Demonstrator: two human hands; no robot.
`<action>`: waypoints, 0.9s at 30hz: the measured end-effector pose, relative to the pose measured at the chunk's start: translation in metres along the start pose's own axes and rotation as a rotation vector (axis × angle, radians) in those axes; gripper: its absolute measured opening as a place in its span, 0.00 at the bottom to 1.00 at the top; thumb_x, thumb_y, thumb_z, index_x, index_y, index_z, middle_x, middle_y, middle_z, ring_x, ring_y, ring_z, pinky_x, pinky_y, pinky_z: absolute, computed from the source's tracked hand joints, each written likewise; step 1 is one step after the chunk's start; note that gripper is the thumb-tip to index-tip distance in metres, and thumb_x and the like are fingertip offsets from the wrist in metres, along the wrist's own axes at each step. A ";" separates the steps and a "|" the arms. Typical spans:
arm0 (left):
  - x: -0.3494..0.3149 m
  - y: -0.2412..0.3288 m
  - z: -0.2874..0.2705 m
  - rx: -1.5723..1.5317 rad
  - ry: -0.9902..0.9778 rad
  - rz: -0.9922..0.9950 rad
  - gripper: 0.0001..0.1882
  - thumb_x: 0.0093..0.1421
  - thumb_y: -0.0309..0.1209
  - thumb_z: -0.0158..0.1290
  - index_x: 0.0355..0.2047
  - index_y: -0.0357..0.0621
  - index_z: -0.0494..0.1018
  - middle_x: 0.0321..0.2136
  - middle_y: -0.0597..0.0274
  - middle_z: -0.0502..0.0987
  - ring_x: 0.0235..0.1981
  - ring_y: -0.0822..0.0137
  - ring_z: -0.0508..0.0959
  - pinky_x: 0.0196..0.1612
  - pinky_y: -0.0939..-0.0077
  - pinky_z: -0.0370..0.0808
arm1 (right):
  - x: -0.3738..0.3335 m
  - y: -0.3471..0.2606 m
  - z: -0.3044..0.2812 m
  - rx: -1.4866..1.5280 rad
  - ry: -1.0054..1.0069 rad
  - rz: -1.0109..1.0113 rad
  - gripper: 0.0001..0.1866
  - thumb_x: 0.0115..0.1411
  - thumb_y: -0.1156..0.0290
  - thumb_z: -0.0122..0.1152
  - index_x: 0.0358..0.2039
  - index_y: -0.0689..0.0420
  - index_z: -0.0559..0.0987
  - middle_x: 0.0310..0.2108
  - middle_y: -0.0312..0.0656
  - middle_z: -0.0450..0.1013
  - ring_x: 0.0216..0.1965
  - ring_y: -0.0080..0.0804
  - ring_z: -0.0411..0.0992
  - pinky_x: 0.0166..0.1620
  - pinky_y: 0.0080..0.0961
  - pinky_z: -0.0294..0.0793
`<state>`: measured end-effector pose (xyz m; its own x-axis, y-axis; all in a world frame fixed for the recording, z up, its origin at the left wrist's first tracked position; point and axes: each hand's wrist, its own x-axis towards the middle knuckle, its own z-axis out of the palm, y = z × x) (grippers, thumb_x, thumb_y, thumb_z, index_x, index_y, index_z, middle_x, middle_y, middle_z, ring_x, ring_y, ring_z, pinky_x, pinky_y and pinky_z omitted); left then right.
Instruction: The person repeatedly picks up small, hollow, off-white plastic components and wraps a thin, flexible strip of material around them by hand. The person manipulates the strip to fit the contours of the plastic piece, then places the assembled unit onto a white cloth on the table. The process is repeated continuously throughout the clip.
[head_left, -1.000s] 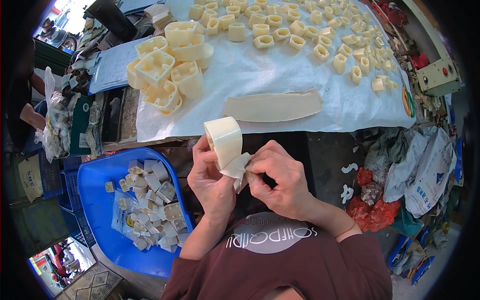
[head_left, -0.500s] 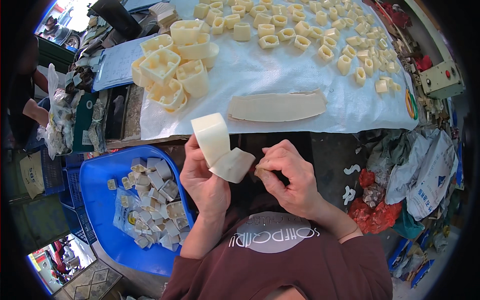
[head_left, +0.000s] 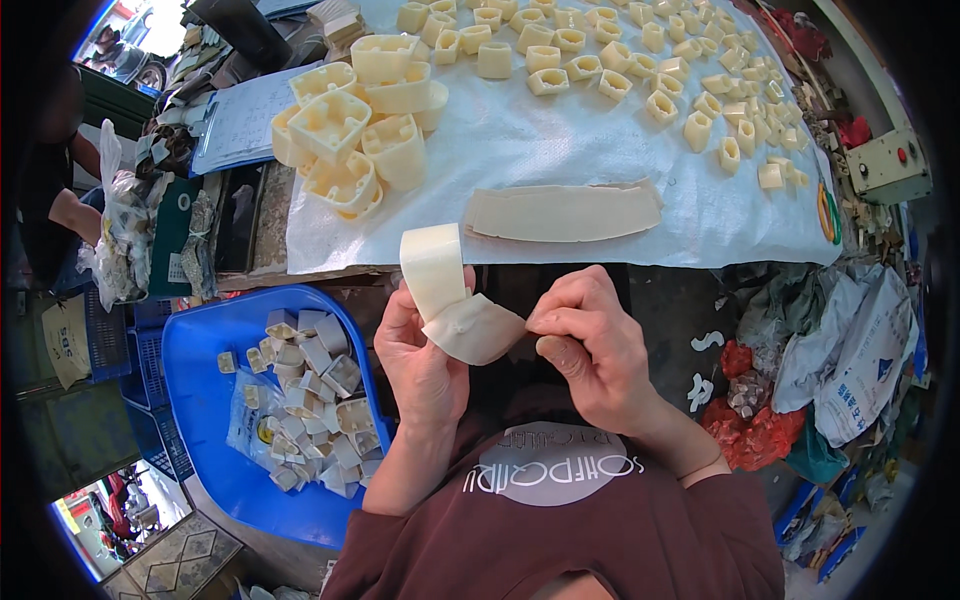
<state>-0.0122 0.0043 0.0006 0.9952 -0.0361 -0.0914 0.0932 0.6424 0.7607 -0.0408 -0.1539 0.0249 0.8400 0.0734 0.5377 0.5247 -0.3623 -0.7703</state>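
Observation:
In front of my chest, my left hand (head_left: 425, 375) grips a glossy cream plastic part (head_left: 433, 268) with a curved wall. A beige leather-like piece (head_left: 475, 330) sticks out from its lower side, partly against it. My right hand (head_left: 590, 345) is closed, with thumb and forefinger pinched at the right corner of the beige piece. On the near edge of the table lies a flat beige strip or stack of strips (head_left: 563, 210), its ends slightly ragged. A pile of larger cream hollow plastic parts (head_left: 350, 165) sits to its left.
Many small cream hollow pieces (head_left: 615, 85) spread over the white sheet covering the table (head_left: 520, 130). At my left stands a blue tub (head_left: 205, 440) holding pale block-like parts. Plastic bags (head_left: 850, 350) crowd the right side. At far left, another person's arm (head_left: 75, 215) shows.
My right hand has come to the corner of the beige piece and pinches it; before, it was slightly apart. That piece is now pulled out further right. The view has shifted slightly.

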 end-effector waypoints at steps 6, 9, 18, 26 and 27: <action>-0.002 -0.008 -0.007 0.153 -0.015 0.076 0.10 0.50 0.20 0.58 0.33 0.38 0.71 0.45 0.53 0.70 0.45 0.66 0.73 0.47 0.73 0.72 | 0.008 -0.007 0.011 -0.268 -0.035 -0.132 0.14 0.44 0.74 0.65 0.33 0.59 0.73 0.27 0.36 0.68 0.27 0.33 0.65 0.31 0.29 0.61; -0.001 -0.011 -0.007 0.253 -0.052 0.177 0.12 0.51 0.23 0.59 0.35 0.39 0.71 0.42 0.52 0.72 0.44 0.63 0.74 0.47 0.71 0.72 | 0.011 -0.011 0.014 -0.342 -0.068 -0.120 0.13 0.43 0.74 0.65 0.31 0.59 0.73 0.25 0.36 0.67 0.27 0.32 0.65 0.32 0.29 0.61; -0.003 -0.009 -0.006 0.472 -0.101 0.304 0.16 0.44 0.18 0.62 0.33 0.43 0.71 0.51 0.52 0.62 0.51 0.63 0.67 0.48 0.71 0.71 | 0.013 -0.010 0.016 -0.426 -0.075 -0.147 0.12 0.38 0.77 0.64 0.26 0.58 0.72 0.23 0.36 0.65 0.27 0.32 0.66 0.35 0.29 0.63; -0.003 -0.013 -0.011 0.484 -0.082 0.300 0.17 0.43 0.17 0.62 0.33 0.42 0.71 0.51 0.53 0.62 0.51 0.64 0.67 0.49 0.73 0.70 | 0.008 -0.008 0.017 -0.147 -0.034 -0.035 0.12 0.36 0.83 0.60 0.26 0.60 0.72 0.21 0.38 0.67 0.26 0.35 0.66 0.30 0.29 0.66; -0.003 -0.014 -0.010 0.479 -0.076 0.293 0.16 0.43 0.17 0.62 0.33 0.43 0.71 0.51 0.53 0.62 0.51 0.64 0.67 0.49 0.72 0.69 | 0.007 -0.007 0.017 -0.119 -0.030 -0.022 0.12 0.37 0.83 0.60 0.26 0.60 0.72 0.20 0.38 0.67 0.26 0.36 0.66 0.29 0.29 0.66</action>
<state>-0.0171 0.0032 -0.0157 0.9793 0.0248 0.2008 -0.2013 0.2158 0.9555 -0.0361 -0.1347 0.0286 0.8328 0.1094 0.5426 0.5248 -0.4679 -0.7111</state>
